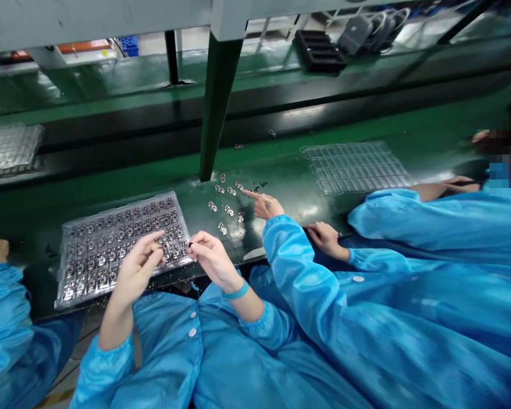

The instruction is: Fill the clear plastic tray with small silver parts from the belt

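My left hand (138, 266) is over the clear plastic tray (59, 292), its thumb and fingers curled towards each other. Something small and metallic shows at the fingertips, but I cannot tell it from the parts behind. Between the thumb and fingers of my right hand (212, 258), by the tray's right edge, is a small black piece (190, 245). Rows of small metal parts (103, 259) fill the tray's pockets. Several loose metal parts (229, 211) lie on the green bench to the right, where a co-worker's hand (266, 205) points with one finger.
Small black pieces (262, 184) lie near the pointing finger. A second clear tray (357, 165) is farther right. A green post (219, 102) rises behind the loose parts, beside a dark belt (153, 122). Co-workers' sleeves (302, 261) are close on both sides.
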`<state>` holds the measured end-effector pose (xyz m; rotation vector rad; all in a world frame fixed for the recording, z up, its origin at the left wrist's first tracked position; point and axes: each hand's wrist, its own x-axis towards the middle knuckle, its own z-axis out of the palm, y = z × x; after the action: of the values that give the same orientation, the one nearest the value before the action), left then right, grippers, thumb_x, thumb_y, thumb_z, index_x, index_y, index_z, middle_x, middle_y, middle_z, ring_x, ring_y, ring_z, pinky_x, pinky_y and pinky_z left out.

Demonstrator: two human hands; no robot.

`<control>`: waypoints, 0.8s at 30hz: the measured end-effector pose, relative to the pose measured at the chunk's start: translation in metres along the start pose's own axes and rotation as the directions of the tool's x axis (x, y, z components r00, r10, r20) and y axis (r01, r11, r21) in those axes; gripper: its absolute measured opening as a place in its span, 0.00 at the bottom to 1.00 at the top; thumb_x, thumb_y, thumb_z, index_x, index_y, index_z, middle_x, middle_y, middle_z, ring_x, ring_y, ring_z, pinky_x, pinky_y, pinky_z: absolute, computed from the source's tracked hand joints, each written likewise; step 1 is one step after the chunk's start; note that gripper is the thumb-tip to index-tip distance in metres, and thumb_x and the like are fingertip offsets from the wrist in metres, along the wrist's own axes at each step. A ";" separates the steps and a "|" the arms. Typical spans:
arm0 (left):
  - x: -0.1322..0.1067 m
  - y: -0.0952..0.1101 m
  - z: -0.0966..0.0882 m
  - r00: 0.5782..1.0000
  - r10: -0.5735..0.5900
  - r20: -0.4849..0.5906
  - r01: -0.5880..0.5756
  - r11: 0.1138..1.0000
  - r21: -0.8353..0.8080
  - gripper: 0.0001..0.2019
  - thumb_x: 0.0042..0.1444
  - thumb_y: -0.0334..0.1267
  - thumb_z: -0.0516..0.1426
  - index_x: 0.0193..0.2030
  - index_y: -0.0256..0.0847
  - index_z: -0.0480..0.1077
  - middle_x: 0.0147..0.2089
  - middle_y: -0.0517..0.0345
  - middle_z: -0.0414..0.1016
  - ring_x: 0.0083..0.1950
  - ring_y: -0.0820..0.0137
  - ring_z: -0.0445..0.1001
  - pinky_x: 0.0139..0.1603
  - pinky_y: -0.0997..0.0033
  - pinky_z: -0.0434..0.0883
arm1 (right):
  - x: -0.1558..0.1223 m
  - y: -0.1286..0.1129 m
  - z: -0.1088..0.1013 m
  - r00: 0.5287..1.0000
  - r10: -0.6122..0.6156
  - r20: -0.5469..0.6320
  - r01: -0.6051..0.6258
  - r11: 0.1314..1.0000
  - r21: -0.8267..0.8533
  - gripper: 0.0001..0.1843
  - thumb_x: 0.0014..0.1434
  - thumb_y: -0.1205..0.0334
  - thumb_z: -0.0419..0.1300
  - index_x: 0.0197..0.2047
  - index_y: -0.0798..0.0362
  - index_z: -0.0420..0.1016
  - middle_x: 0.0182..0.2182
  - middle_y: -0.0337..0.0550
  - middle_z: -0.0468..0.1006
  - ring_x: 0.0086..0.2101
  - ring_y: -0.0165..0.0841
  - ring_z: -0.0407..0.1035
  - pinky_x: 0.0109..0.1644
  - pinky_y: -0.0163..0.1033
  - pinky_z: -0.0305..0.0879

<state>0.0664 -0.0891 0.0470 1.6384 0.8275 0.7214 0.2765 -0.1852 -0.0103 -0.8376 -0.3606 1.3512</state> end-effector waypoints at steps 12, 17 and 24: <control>0.007 -0.013 0.042 0.977 -0.085 0.195 0.090 0.996 -0.020 0.20 0.76 0.49 0.66 0.67 0.41 0.77 0.40 0.58 0.83 0.44 0.66 0.86 0.50 0.69 0.80 | -0.010 -0.010 -0.001 0.997 0.066 0.037 -0.070 0.993 0.100 0.26 0.54 0.50 0.87 0.38 0.53 0.77 0.30 0.37 0.77 0.32 0.28 0.71 0.38 0.33 0.66; 0.008 -0.013 0.052 0.979 -0.009 0.203 0.008 1.000 0.007 0.18 0.78 0.44 0.64 0.68 0.40 0.77 0.40 0.59 0.83 0.45 0.68 0.86 0.52 0.70 0.79 | -0.009 -0.010 -0.006 0.998 0.058 0.007 -0.059 0.993 0.107 0.27 0.54 0.49 0.88 0.38 0.54 0.78 0.29 0.37 0.77 0.31 0.27 0.71 0.38 0.32 0.68; 0.007 -0.016 0.049 0.983 0.004 0.181 -0.012 0.999 0.045 0.18 0.78 0.42 0.64 0.69 0.39 0.76 0.42 0.59 0.84 0.45 0.69 0.86 0.53 0.72 0.78 | -0.005 -0.005 -0.008 0.999 0.041 0.000 -0.041 0.997 0.068 0.26 0.56 0.49 0.87 0.36 0.53 0.76 0.30 0.36 0.77 0.30 0.27 0.71 0.38 0.33 0.69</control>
<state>0.1075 -0.1084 0.0218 1.7214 0.7120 0.5527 0.2841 -0.1925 -0.0112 -0.7932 -0.2961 1.3929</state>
